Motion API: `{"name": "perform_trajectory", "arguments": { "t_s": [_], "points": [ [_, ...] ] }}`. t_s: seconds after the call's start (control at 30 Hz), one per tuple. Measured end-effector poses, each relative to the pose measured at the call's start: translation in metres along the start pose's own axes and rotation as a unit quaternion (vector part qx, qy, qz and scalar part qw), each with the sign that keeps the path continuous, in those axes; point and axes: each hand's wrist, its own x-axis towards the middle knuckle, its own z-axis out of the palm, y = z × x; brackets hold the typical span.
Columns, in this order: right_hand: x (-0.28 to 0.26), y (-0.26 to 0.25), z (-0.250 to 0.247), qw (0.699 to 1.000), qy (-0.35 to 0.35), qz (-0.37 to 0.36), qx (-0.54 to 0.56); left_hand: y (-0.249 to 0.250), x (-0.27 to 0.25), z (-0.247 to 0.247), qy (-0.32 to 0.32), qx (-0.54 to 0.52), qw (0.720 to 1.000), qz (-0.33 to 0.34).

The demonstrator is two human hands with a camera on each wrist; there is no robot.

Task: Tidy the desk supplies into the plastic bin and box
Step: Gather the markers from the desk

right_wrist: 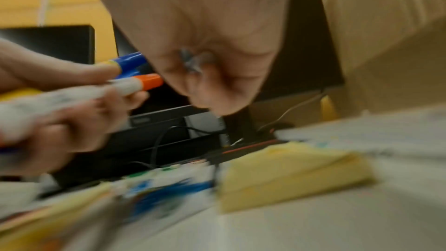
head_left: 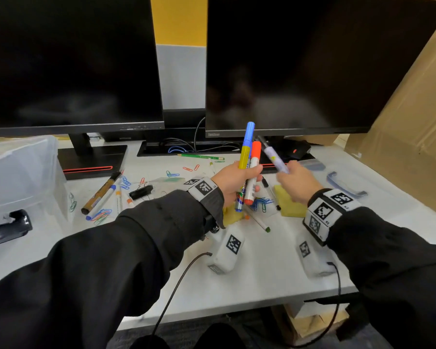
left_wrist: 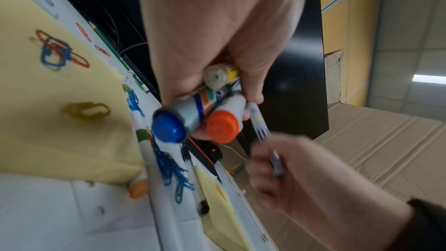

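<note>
My left hand [head_left: 233, 183] grips a bundle of markers upright above the desk: a yellow one with a blue cap [head_left: 246, 147], an orange-capped white one [head_left: 252, 172] and a blue-ended one [left_wrist: 169, 125]. Just to its right, my right hand [head_left: 296, 182] holds a pale lilac pen [head_left: 275, 157], tilted up and left toward the bundle; it is blurred. The clear plastic bin [head_left: 18, 172] stands at the far left of the desk. More markers [head_left: 101, 191], coloured paper clips [head_left: 261, 202] and yellow sticky-note pads [head_left: 290, 202] lie scattered below my hands.
Two dark monitors [head_left: 71, 61] stand at the back, with cables between them. A large cardboard sheet [head_left: 413, 127] leans at the right. A black binder clip [head_left: 141, 192], a green pencil [head_left: 199, 156] and a blue-grey clip [head_left: 345, 185] lie on the white desk [head_left: 262, 285].
</note>
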Motion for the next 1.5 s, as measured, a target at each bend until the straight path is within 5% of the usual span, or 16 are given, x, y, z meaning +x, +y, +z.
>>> {"name": "perform_trajectory", "arguments": {
  "t_s": [0.17, 0.33, 0.47, 0.6, 0.8, 0.97, 1.13, 1.37, 1.5],
  "points": [
    [-0.011, -0.027, 0.033, 0.98, -0.109, -0.07, 0.149, 0.001, -0.001, -0.006, 0.039, -0.006, 0.997, 0.067],
    [-0.019, -0.041, 0.047, 0.97, -0.192, -0.144, 0.041, -0.003, -0.007, -0.025, 0.08, -0.012, 0.996, 0.042],
    [-0.026, -0.054, 0.051, 0.951, -0.265, -0.095, 0.129, -0.004, -0.006, -0.037, 0.123, 0.005, 0.992, 0.031],
    [-0.02, -0.062, 0.057, 0.926, -0.225, -0.014, 0.304, 0.001, -0.01, -0.042, 0.101, -0.013, 0.994, 0.031],
    [-0.015, -0.069, 0.06, 0.809, -0.241, -0.003, 0.537, 0.008, -0.02, -0.049, 0.014, -0.013, 1.0, 0.017],
    [-0.012, -0.082, 0.077, 0.829, -0.24, 0.035, 0.504, 0.002, -0.03, -0.047, 0.016, 0.02, 1.0, 0.001],
    [-0.008, -0.09, 0.086, 0.853, -0.171, -0.014, 0.494, 0.011, -0.043, -0.059, -0.008, 0.019, 1.0, 0.015],
    [-0.01, -0.103, 0.085, 0.84, -0.117, -0.054, 0.527, 0.018, -0.064, -0.089, -0.044, 0.18, 0.972, -0.145],
    [-0.011, -0.112, 0.082, 0.817, -0.132, -0.08, 0.556, 0.016, -0.067, -0.096, -0.064, 0.021, 0.987, -0.148]
  ]
}}
